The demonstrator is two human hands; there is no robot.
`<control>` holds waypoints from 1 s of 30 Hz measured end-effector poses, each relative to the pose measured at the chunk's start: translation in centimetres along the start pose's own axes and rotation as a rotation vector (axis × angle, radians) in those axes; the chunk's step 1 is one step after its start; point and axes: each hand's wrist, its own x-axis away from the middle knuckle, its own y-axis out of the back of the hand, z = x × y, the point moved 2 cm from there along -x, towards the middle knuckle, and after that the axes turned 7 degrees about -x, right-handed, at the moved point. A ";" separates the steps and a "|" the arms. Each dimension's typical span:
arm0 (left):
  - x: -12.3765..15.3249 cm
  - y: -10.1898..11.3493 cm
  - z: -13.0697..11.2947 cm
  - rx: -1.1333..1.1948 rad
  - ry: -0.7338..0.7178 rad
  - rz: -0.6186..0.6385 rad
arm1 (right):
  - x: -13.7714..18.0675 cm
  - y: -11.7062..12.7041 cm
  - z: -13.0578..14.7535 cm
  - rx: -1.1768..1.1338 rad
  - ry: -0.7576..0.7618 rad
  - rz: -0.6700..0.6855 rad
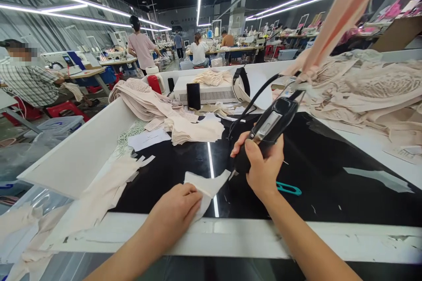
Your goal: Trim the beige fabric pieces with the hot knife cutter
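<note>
My right hand (263, 164) is closed around a black corded handheld cutting tool (268, 127), its tip touching the edge of a small cream fabric piece (207, 184) on the black glossy tabletop (329, 175). My left hand (176, 210) lies on the near end of that fabric piece, fingers curled and pressing it down at the table's front edge. The tool's black cord (253, 96) loops up and back toward the middle of the table.
A teal thread snip (289, 189) lies right of my right hand. Stacks of cream fabric pieces (191, 129) sit at the left, a large fabric heap (369, 88) at the right, scraps (108, 184) on the left ledge. A white box (211, 92) stands behind. Other people work at distant sewing tables.
</note>
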 end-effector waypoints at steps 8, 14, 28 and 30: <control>-3.4 2.7 -0.4 -0.097 -0.038 0.165 | 1.4 -1.3 0.2 -0.055 -0.045 0.008; -7.4 2.1 1.6 0.065 -0.397 0.248 | 1.8 -2.0 0.3 -0.054 -0.058 0.009; -8.9 1.1 3.2 0.117 -0.342 0.439 | 2.3 -2.8 -0.2 -0.033 -0.148 -0.042; -8.8 1.2 3.1 0.130 -0.330 0.439 | 2.3 -2.8 -0.2 -0.031 -0.152 -0.044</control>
